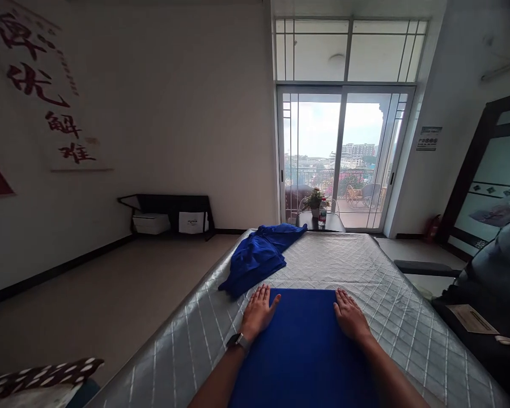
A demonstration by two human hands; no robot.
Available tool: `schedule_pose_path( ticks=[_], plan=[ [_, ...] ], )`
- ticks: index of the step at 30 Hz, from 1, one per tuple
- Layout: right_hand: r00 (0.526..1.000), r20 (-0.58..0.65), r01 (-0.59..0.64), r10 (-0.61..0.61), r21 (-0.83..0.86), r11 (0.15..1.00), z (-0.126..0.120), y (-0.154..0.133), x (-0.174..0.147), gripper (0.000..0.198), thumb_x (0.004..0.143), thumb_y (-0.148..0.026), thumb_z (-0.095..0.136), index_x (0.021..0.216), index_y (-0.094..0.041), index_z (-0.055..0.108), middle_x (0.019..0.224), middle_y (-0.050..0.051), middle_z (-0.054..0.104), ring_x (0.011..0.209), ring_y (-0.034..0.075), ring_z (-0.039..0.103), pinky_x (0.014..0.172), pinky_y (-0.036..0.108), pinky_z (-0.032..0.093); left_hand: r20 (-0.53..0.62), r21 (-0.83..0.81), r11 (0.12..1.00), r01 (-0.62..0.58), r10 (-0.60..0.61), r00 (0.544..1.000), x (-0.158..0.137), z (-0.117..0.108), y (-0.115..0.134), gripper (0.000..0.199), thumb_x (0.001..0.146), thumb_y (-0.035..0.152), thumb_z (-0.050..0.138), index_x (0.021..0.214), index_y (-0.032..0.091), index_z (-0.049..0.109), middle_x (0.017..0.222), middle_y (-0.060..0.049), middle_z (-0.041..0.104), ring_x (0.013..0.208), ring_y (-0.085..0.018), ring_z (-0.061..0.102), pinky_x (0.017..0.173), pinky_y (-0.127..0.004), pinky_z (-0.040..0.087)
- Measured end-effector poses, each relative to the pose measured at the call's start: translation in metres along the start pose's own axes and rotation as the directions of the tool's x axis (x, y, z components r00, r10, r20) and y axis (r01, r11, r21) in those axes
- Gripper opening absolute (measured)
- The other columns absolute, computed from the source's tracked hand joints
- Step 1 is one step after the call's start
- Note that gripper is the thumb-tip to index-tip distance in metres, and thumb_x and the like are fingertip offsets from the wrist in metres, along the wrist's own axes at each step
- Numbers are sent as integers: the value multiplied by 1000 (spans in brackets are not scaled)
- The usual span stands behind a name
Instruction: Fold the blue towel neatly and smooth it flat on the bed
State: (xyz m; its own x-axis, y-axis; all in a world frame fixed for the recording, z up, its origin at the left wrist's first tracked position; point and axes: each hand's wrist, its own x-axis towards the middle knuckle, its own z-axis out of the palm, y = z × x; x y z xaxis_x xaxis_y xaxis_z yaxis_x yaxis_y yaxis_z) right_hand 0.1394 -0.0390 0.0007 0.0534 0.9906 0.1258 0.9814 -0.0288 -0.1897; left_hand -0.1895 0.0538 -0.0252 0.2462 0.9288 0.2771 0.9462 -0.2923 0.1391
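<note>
A flat blue cloth lies smooth in front of me, with a straight far edge; its near end runs out of the picture. My left hand rests on its far left corner, fingers stretched out and thumb apart on the cloth. At the far right corner my right hand lies flat, fingers extended along the side edge. Neither hand grips anything. Beyond my left hand a crumpled blue garment is heaped. Both lie on a table with a silver quilted cover.
A small dark table behind holds a potted plant and a bottle. On the right stands a black chair with a brown card. A low black rack is by the left wall. Patterned fabric shows lower left.
</note>
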Motion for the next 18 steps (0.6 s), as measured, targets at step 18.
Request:
schedule_pose_path(
  ticks=[18],
  plan=[
    [996, 36, -84, 84, 4, 996, -12, -20, -16, 66, 101, -37, 17, 158, -5, 27, 165, 10, 22, 154, 20, 14, 125, 38, 12, -8, -21, 1000, 9, -9, 1000, -2, -9, 7, 79, 101, 62, 22, 153, 6, 40, 158, -19, 40, 149, -32, 32, 121, -47, 29]
  ],
)
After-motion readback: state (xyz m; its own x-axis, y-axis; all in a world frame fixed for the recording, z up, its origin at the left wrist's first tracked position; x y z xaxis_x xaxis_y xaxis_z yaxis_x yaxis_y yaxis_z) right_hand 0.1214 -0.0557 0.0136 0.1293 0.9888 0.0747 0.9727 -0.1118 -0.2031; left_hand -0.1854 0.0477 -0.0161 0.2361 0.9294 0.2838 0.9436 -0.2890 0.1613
